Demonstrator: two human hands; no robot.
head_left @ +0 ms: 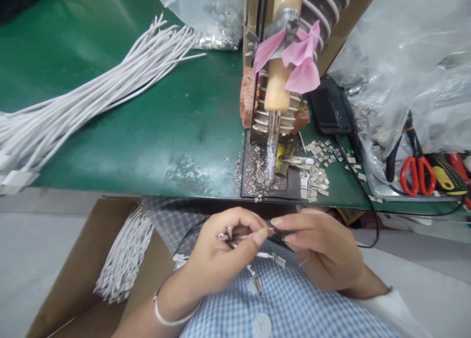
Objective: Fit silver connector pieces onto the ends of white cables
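My left hand [231, 242] is closed around several short white cables. Their ends stick out between its fingers, and a metal USB connector [278, 261] hangs on one of them. A second metal connector [257, 285] dangles lower, over the checked cloth. Thumb and forefinger pinch one cable end [270, 230] whose thin inner wires show. At that same end, my right hand [324, 247] holds its thumb and fingers together; whatever lies between its fingertips is too small to make out. Above both hands, a soldering iron [272, 137] with a wooden handle points down at a solder-spattered plate [253, 181].
White cables [110, 88] lie bundled on the green table [176, 137], and more fill a cardboard box [69, 259] below left. Small connector boards [318, 183] lie right of the plate. Beyond are a phone [329, 107], red-handled scissors [415, 173] and plastic bags [408, 58].
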